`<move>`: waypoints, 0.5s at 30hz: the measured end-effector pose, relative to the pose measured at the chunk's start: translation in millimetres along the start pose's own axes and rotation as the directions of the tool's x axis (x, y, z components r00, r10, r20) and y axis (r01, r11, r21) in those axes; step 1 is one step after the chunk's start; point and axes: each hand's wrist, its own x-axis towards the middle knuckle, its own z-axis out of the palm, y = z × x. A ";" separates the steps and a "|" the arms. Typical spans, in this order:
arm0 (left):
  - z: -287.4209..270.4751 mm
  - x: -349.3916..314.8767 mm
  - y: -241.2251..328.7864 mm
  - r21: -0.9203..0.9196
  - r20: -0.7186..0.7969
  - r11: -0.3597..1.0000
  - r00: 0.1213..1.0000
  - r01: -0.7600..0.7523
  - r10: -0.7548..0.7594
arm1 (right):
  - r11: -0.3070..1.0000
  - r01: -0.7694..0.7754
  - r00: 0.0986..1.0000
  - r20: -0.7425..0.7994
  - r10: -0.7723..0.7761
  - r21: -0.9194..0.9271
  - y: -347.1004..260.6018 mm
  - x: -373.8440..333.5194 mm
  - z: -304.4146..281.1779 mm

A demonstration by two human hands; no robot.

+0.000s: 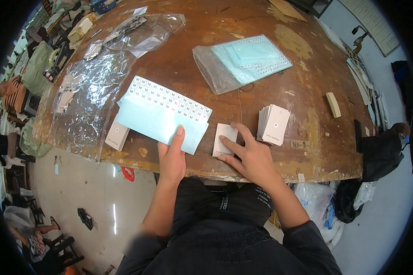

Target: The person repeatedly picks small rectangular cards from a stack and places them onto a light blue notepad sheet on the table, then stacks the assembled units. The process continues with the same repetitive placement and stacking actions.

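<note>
My left hand (172, 158) pinches a sheet of small square stickers (170, 98), its thumb on top. The sheet's pale blue backing (147, 121) is folded over or bared at the near side, and rows of white stickers show along the far side. My right hand (252, 156) rests on a small stack of pale hang tags (219, 140) near the table's front edge. Thumb and fingers span the stack, with the index fingertip on the top tag. Just right of it stands a taller fanned stack of hang tags (275, 123), a small sticker on its top tag.
Another tag stack (118, 135) lies partly under the sheet. Beyond are a clear bag with blue sticker sheets (248, 59) and crumpled plastic (96, 78) on the worn wooden table (206, 23). A small brush (333, 105) lies at right, near a black bag (383, 156).
</note>
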 end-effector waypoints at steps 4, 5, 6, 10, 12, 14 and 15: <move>0.6 0.4 0.5 -0.005 0.021 1.000 1.000 -0.008 0.009 | 0.998 0.007 1.000 -0.011 -0.008 -0.061 -5.2 -1.8 1.0; 0.7 0.2 0.4 -0.006 0.018 1.000 1.000 -0.006 0.006 | 0.998 0.011 1.000 -0.018 -0.012 -0.069 -6.4 -2.3 1.4; 0.8 0.0 0.3 -0.006 0.016 1.000 1.000 -0.003 0.003 | 0.998 0.005 1.000 -0.018 -0.006 -0.070 -7.2 -2.2 1.9; 0.9 -0.6 -1.6 0.016 -0.028 1.000 1.000 -0.002 0.002 | 0.997 0.000 1.000 -0.024 -0.002 -0.074 -10.7 -1.2 1.4; 0.0 -0.9 -2.4 0.013 -0.018 1.000 1.000 -0.006 0.007 | 0.999 -0.011 0.999 -0.040 0.009 -0.050 -12.8 -4.0 -4.7; -0.9 -0.5 -2.8 0.012 -0.008 1.000 1.000 -0.018 0.018 | 1.000 -0.023 0.997 -0.073 0.024 0.016 -12.9 -13.2 -20.0; -1.2 -1.0 -3.0 0.013 -0.002 1.000 1.000 -0.025 0.025 | 0.998 -0.053 0.991 -0.122 0.056 0.020 -8.9 -16.1 -28.9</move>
